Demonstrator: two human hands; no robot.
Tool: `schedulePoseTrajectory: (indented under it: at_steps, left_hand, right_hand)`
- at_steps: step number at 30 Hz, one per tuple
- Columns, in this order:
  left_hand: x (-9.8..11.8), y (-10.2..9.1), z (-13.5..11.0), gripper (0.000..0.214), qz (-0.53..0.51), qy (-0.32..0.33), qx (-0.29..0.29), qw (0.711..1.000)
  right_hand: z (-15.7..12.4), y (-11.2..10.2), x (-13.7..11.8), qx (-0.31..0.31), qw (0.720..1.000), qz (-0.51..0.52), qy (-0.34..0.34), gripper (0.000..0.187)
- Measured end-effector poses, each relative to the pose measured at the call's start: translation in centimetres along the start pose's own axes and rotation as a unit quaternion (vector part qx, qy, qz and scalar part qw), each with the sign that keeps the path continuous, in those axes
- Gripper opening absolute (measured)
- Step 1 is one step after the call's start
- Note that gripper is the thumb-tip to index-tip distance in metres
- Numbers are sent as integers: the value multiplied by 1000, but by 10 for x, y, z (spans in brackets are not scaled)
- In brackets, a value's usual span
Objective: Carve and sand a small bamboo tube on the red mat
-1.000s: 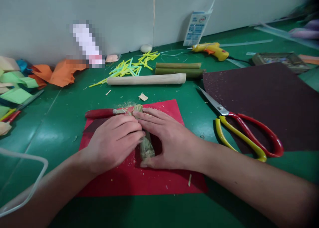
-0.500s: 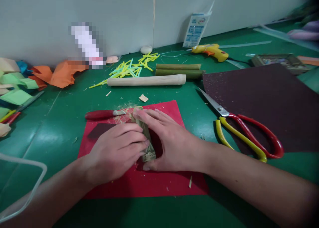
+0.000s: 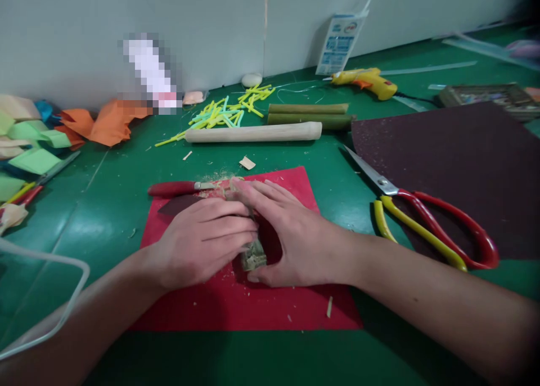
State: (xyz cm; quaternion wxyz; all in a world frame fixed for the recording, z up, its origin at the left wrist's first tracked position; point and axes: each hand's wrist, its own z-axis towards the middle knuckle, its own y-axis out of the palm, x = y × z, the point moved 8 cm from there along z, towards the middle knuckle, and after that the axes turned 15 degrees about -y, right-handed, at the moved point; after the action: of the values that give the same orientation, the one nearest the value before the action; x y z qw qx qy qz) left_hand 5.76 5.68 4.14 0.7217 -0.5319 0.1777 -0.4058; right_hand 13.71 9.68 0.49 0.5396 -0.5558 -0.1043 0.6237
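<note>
A short piece of bamboo (image 3: 253, 255) lies lengthwise on the red sheet (image 3: 295, 310), its near end rough and pale. My right hand (image 3: 295, 234) grips it, thumb at the near end and fingers along the far end. Over its middle, my left hand (image 3: 211, 237) is closed from the left, fingers curled and covering much of the bamboo; anything under those fingertips is hidden. Beyond my left hand lies a red-handled knife (image 3: 172, 189), its blade among wood shavings (image 3: 219, 184). A dark flat piece (image 3: 175, 205), like sandpaper, shows partly beside my left hand.
Scissors (image 3: 396, 192) with red and yellow handles lie right, partly on a dark sheet (image 3: 455, 166). Behind are a pale stick (image 3: 253, 133), green bamboo tubes (image 3: 310, 117), cut straws (image 3: 219, 114) and a yellow glue gun (image 3: 365, 81). Coloured paper pieces (image 3: 112, 124) lie left.
My left hand has shifted slightly toward the far side along the bamboo and covers more of its middle. My right hand keeps its hold. The whole view has turned a little left.
</note>
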Motion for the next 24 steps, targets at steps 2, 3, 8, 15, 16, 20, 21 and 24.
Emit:
schedulePoseTrajectory:
  at_steps: [2,3,8,15,16,20,21,24]
  left_hand:
    - [2,0,1,17,-17,-5,-5,1000]
    - [3,0,2,17,-29,-5,-13,999]
    - [3,0,4,17,4,-14,-2,1000]
    - [-3,2,-1,22,-17,-62,-27,998]
    - [-4,2,-3,24,-28,-71,-33,997]
    - [-5,0,-8,29,-53,-59,-42,996]
    - [-5,-1,-8,27,-55,-55,-42,996]
    - [-5,-2,-8,24,-56,-41,-43,997]
  right_hand:
    - [0,-1,-1,6,1000,-2,-7,110]
    - [1,-1,-1,9,1000,-2,-12,109]
    - [0,-1,-1,16,1000,5,-12,106]
    - [1,-2,-4,25,999,13,-26,104]
    - [1,-2,-4,27,999,12,-27,104]
    - [1,-2,-4,26,999,12,-24,105]
    - [1,-1,-4,22,999,12,-22,105]
    - [1,-1,-3,16,1000,6,-22,108]
